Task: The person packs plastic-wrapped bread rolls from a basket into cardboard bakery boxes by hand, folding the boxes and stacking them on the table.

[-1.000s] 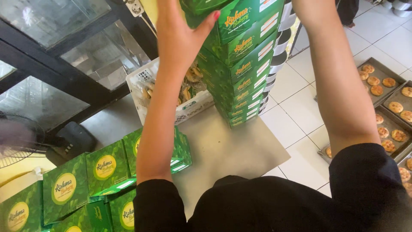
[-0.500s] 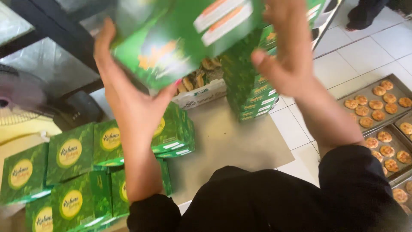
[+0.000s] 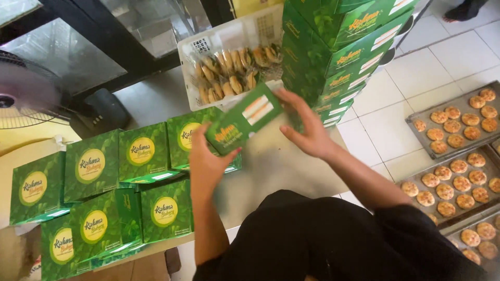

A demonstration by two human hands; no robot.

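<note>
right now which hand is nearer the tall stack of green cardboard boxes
Right hand, just beside the tall stack of green cardboard boxes. Left hand is farther off, on the near end of the held green box.

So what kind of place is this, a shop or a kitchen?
Probably a small bakery's packing area. Metal trays of baked cookies sit on the tiled floor, matching green boxes are stacked high, and both hands, left and right, hold one green box.

Green box [image 3: 244, 126] with yellow-white label, centre; tall green stack [image 3: 338, 47] behind; green boxes with yellow ovals [image 3: 104, 182] left.
</note>
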